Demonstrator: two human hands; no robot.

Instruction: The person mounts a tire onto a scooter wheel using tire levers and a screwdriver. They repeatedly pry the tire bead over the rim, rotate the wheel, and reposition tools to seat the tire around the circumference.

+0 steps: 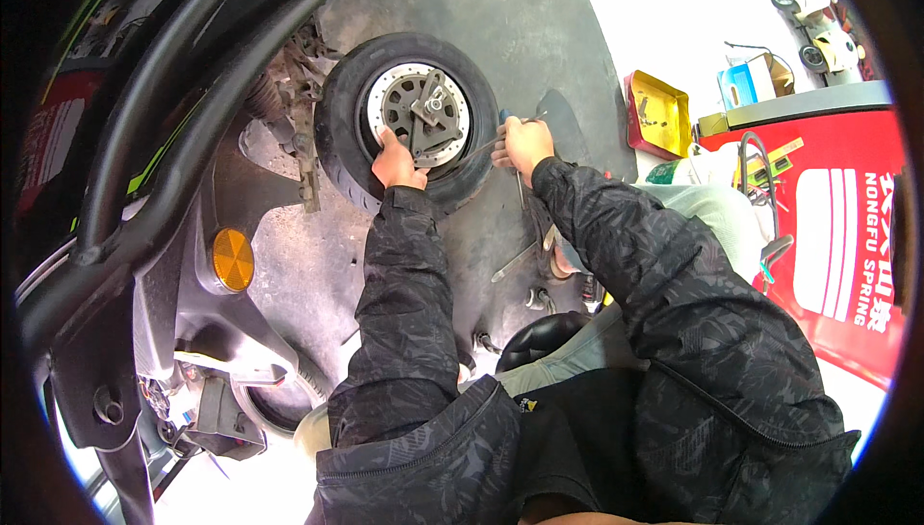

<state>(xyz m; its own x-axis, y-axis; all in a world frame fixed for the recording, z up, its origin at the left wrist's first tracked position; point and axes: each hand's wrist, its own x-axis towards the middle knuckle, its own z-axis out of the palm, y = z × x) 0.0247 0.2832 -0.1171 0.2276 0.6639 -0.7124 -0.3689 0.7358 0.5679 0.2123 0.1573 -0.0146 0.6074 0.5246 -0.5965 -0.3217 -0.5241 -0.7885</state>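
Observation:
A small black-tyred wheel [339, 106] lies flat on the floor, its shiny perforated brake disc [460, 106] facing up. Across its hub sits a dark metal bracket [435, 106] with a bolt in the middle. My left hand [397, 161] is closed at the disc's near edge, by the bracket's lower end; what its fingers pinch is mostly hidden. To the right of the tyre, my right hand [526, 146] grips a thin metal rod [478, 151] that slants over the tyre toward my left hand. A bit of blue shows above the right fingers.
A scooter's black tube frame [183, 188] with an orange reflector [232, 259] stands close on the left. Another tyre [279, 400] lies below it. Loose tools [515, 262] lie near my legs. At right are a yellow-lined red tin [658, 113] and a red cabinet [828, 236].

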